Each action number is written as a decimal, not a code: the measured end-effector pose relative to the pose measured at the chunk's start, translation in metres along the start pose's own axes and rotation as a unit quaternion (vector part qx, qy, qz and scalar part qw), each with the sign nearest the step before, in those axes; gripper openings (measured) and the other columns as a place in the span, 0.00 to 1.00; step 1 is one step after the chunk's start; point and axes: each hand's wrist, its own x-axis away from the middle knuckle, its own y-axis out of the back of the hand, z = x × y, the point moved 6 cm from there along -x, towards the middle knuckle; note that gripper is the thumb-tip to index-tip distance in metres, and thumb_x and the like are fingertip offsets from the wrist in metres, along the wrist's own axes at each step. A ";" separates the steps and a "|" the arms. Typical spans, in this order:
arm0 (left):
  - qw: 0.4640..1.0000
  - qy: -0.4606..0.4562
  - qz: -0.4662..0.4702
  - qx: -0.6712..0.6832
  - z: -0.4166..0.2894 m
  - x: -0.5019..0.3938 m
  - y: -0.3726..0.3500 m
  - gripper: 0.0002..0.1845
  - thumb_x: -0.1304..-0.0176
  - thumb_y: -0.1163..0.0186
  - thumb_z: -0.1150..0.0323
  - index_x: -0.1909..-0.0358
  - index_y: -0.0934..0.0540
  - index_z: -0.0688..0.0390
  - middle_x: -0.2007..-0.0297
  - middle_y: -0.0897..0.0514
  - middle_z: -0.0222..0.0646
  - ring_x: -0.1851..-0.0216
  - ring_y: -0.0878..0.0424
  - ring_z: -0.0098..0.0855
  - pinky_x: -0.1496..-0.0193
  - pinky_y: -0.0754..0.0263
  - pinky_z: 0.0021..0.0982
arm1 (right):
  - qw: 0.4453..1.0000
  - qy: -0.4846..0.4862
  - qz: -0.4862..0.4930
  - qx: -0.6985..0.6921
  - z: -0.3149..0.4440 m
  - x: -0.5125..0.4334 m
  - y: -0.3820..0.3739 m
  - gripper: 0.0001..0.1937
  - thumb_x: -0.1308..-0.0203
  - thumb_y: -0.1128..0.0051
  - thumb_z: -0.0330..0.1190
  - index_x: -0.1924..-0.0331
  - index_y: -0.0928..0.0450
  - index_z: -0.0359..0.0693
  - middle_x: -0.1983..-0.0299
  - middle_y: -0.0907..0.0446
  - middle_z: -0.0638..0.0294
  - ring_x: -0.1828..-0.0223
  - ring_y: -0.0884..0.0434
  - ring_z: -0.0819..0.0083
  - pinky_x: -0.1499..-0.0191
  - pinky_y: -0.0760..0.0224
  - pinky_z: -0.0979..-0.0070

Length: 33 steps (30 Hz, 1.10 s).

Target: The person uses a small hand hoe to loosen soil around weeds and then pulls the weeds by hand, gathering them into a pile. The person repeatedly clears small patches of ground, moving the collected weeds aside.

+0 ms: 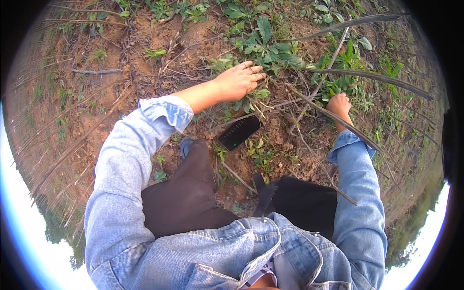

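Note:
My left hand (pixel 239 82) reaches over low green weeds, palm down, its fingers slightly apart and nothing visibly held. Just beyond its fingertips grows a broad-leaved weed (pixel 266 47) with toothed leaves. Farther right, my right hand (pixel 339 105) is down among narrow-leaved weeds (pixel 349 78) with its fingers curled; whether any stems are inside them is hidden. A long dry stalk (pixel 335 117) slants past that hand and across the right forearm. Between my arms, a black smartphone (pixel 239 133) lies on the soil, its dark screen upward.
Reddish soil (pixel 145 40) with scattered weeds surrounds me. Dry stalks (pixel 377 76) arch in from the right, and thin ones (pixel 79 137) lean along the left. A small leafy plant (pixel 262 157) grows in front of my legs. My left shoe (pixel 186 146) stands near the smartphone.

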 end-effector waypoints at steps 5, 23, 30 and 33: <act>0.972 0.095 0.159 -0.143 0.014 -0.035 -0.031 0.28 0.43 0.50 0.65 0.39 0.34 0.59 0.38 0.33 0.42 0.38 0.35 0.38 0.50 0.35 0.44 | 0.999 -0.028 -0.013 0.013 -0.020 -0.006 -0.004 0.18 0.42 0.56 0.33 0.53 0.25 0.31 0.49 0.29 0.51 0.48 0.27 0.55 0.49 0.31 0.58; 0.912 0.069 0.300 -0.270 0.004 -0.053 -0.041 0.19 0.41 0.46 0.59 0.53 0.19 0.59 0.52 0.19 0.35 0.51 0.23 0.40 0.46 0.33 0.45 | 0.997 0.019 -0.069 -0.012 -0.015 -0.004 -0.012 0.15 0.42 0.53 0.33 0.57 0.25 0.30 0.52 0.31 0.50 0.51 0.27 0.54 0.55 0.26 0.60; 0.927 0.061 0.266 -0.258 0.002 -0.042 -0.029 0.15 0.42 0.45 0.61 0.58 0.17 0.57 0.57 0.17 0.34 0.55 0.21 0.38 0.43 0.37 0.43 | 0.995 0.019 -0.100 0.008 -0.024 -0.013 -0.024 0.13 0.40 0.54 0.32 0.58 0.25 0.31 0.54 0.30 0.50 0.53 0.26 0.53 0.57 0.24 0.60; 0.945 0.077 0.181 -0.261 0.013 -0.027 -0.040 0.12 0.44 0.46 0.63 0.67 0.15 0.56 0.65 0.16 0.33 0.61 0.20 0.36 0.45 0.36 0.42 | 0.994 0.028 -0.108 -0.008 -0.013 -0.010 -0.023 0.13 0.39 0.55 0.32 0.59 0.25 0.31 0.54 0.30 0.51 0.52 0.26 0.54 0.57 0.24 0.60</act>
